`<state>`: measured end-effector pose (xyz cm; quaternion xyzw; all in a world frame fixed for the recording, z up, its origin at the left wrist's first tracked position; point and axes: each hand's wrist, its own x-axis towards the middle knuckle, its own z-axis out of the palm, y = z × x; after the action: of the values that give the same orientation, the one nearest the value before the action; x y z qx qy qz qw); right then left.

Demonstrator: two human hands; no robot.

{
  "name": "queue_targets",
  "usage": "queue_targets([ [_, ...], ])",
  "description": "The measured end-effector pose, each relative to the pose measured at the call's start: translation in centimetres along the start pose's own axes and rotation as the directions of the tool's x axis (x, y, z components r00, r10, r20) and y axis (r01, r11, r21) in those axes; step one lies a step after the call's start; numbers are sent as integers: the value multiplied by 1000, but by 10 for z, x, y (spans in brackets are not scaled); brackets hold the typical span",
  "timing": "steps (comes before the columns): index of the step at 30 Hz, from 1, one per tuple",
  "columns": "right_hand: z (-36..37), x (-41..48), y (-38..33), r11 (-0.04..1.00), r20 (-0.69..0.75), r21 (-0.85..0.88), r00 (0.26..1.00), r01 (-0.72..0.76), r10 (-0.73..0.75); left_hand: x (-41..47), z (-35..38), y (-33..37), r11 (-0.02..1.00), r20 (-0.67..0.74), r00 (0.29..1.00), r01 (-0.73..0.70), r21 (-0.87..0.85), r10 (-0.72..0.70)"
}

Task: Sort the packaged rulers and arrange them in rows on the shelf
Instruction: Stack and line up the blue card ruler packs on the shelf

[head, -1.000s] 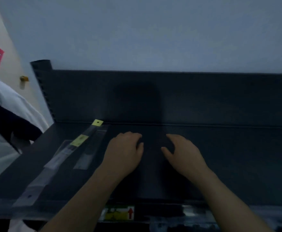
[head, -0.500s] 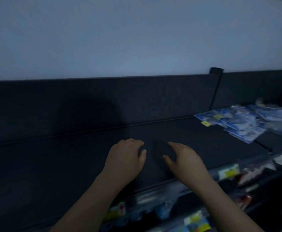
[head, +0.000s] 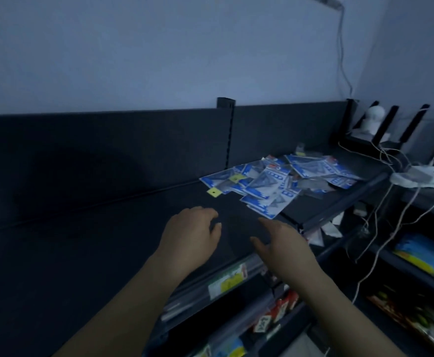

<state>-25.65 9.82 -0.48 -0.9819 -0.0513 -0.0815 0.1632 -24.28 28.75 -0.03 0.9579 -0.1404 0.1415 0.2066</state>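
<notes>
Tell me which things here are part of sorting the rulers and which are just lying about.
Job: heap of blue-and-white packaged rulers; dark top shelf; left hand and right hand, both empty.
Lying about: white power block with cables; small white round device; yellow-and-blue packs on the lower shelf.

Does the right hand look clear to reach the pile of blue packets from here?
Probably yes. The right hand hovers open just short of the pile of blue packets, and only bare shelf lies between them; nothing blocks the way.
</notes>
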Motion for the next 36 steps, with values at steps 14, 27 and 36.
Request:
queue_targets([
  [14, 3, 135, 106, 990, 15, 67, 992, -124, 123, 187, 79, -15, 990, 121, 986, 124, -63, -115],
  [27, 7, 222, 186, 999, -25, -38, 999, -34, 33, 266, 145, 26, 982, 236, 963, 159, -104, -131],
  [36, -15, 239, 270, 998, 11, 54, 999, 44, -45, 305, 172, 57, 959, 256, 953, 214, -184, -164],
])
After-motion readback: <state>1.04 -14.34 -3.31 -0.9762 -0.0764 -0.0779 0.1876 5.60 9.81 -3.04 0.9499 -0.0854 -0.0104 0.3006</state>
